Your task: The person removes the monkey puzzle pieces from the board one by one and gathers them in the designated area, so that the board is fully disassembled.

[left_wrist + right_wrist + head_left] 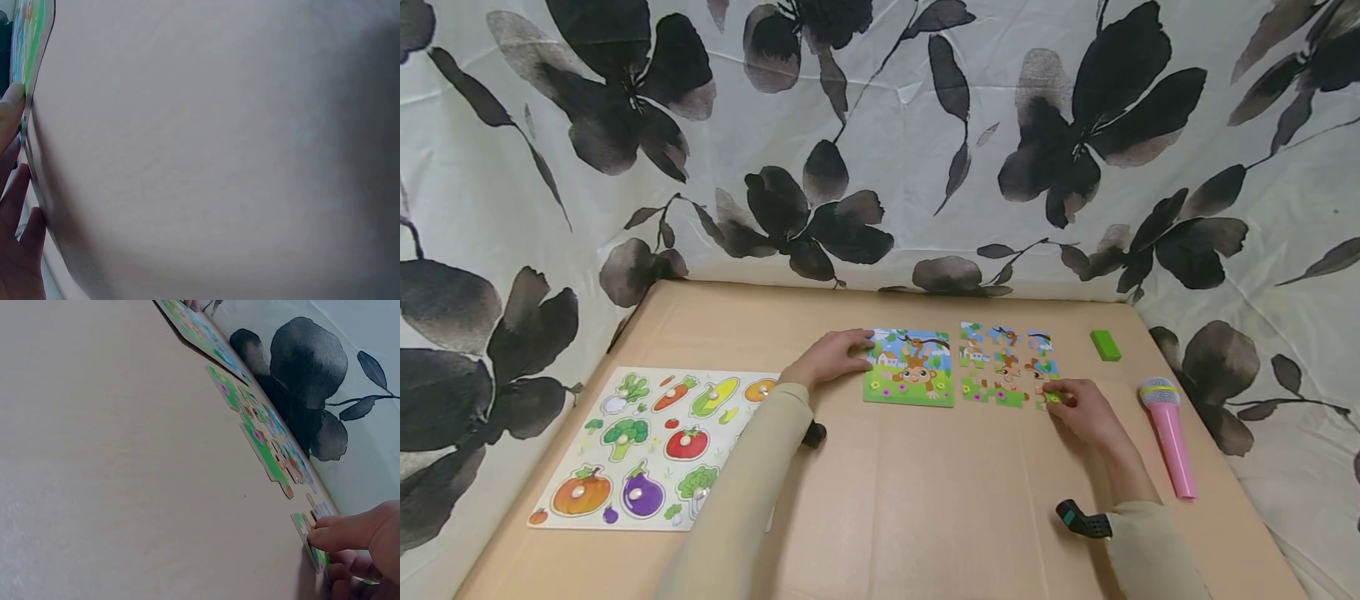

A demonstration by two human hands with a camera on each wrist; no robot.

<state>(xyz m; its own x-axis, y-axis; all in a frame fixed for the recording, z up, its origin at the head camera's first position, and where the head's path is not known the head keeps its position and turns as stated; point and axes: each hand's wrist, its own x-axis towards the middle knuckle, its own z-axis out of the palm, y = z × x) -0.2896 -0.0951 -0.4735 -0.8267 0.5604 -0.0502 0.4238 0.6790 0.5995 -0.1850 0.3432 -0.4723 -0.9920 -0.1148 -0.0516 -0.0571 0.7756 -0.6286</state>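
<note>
A square monkey picture puzzle board (908, 393) lies on the table. My left hand (829, 358) touches its left edge with fingertips; the left wrist view shows the thumb (12, 100) against that edge. To the board's right, several loose puzzle pieces (1009, 398) lie in rows with small gaps, showing the same monkey scene. At the lower right corner of these rows, my right hand (1084, 410) pinches a green-edged puzzle piece (1051, 397). That piece (317, 557) appears slightly tilted in the right wrist view, with the hand hiding part of it.
A white vegetable picture board (655, 517) lies at the left, partly under my left forearm. Toward the right edge lie a green block (1105, 345) and a pink toy microphone (1171, 442). Floral cloth (910, 167) hangs behind the table (917, 500).
</note>
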